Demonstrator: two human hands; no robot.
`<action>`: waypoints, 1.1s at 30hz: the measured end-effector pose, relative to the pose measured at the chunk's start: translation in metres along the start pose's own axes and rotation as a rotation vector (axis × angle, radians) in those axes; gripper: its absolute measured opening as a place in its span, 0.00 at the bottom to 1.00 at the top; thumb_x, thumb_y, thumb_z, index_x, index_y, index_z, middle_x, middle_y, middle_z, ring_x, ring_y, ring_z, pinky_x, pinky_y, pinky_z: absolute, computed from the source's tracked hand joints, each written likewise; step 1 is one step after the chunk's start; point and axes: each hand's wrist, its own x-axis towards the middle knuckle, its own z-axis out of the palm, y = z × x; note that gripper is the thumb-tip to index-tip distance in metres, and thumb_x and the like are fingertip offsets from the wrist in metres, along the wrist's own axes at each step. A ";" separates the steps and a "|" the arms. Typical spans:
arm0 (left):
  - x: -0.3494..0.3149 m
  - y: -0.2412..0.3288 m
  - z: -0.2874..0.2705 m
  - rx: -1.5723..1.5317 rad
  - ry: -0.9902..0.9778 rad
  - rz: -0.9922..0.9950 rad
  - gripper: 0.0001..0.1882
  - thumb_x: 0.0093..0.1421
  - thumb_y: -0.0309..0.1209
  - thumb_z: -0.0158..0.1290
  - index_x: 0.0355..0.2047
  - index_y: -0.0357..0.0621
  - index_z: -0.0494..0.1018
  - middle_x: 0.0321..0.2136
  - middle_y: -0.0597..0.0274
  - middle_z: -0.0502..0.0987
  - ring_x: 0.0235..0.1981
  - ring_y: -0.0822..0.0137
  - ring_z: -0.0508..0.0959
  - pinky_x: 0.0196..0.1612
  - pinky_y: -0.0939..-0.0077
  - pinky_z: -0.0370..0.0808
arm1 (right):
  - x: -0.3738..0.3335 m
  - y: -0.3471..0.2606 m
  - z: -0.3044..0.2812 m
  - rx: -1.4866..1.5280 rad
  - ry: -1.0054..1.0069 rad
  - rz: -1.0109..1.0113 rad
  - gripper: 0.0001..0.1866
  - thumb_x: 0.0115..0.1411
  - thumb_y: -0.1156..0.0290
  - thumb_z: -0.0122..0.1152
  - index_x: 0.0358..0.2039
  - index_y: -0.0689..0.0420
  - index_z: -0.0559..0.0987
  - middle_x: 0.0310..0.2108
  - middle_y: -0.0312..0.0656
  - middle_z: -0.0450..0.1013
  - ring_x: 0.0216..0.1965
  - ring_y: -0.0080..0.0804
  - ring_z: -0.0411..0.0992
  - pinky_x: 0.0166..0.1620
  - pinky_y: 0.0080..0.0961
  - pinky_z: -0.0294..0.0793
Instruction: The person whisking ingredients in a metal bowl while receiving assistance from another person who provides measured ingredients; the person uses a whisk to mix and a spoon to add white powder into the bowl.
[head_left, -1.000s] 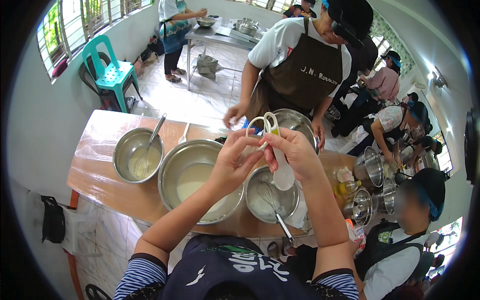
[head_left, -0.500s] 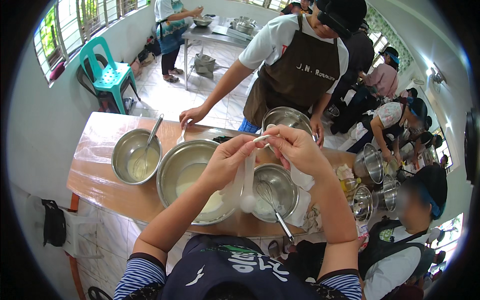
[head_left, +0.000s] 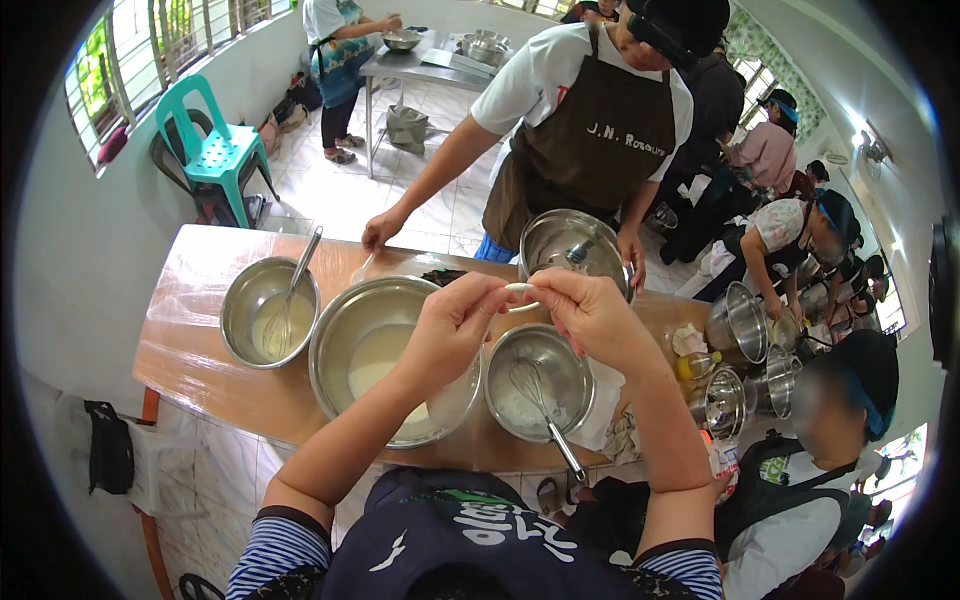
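White loop (head_left: pixel 519 288), long axis left to right

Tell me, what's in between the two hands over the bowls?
In the head view, a small white loop bridges the gap between the left hand and the right hand, pinched at either side.

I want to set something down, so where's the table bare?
The table looks free left of the leftmost bowl and on its near side. Crowded around the largest bowl and the right end's metal bowls and bottle.
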 end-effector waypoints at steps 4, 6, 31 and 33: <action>0.002 0.002 0.008 0.081 0.085 0.021 0.08 0.59 0.28 0.46 0.31 0.37 0.71 0.24 0.67 0.71 0.20 0.81 0.68 0.22 0.87 0.66 | 0.000 0.016 0.016 -0.074 0.212 -0.233 0.08 0.58 0.70 0.51 0.33 0.61 0.73 0.19 0.37 0.65 0.20 0.20 0.61 0.25 0.18 0.63; 0.002 -0.001 0.011 0.026 0.120 -0.010 0.07 0.59 0.28 0.46 0.30 0.36 0.72 0.23 0.67 0.71 0.20 0.81 0.68 0.22 0.87 0.66 | -0.002 0.020 0.022 -0.091 0.293 -0.262 0.07 0.58 0.71 0.51 0.33 0.61 0.72 0.20 0.39 0.65 0.21 0.21 0.61 0.27 0.19 0.63; -0.003 0.005 0.009 0.079 -0.153 0.266 0.07 0.58 0.27 0.46 0.29 0.37 0.72 0.22 0.66 0.69 0.19 0.76 0.67 0.21 0.84 0.63 | -0.035 0.012 -0.007 -0.036 0.056 -0.102 0.16 0.57 0.75 0.47 0.47 0.59 0.63 0.25 0.44 0.71 0.27 0.33 0.71 0.30 0.24 0.67; -0.001 0.010 0.009 0.209 -0.121 0.271 0.05 0.56 0.25 0.48 0.29 0.36 0.72 0.21 0.65 0.68 0.19 0.74 0.66 0.22 0.82 0.63 | -0.037 0.012 -0.008 -0.114 0.059 -0.043 0.18 0.57 0.73 0.47 0.49 0.59 0.61 0.24 0.45 0.71 0.27 0.35 0.71 0.31 0.26 0.67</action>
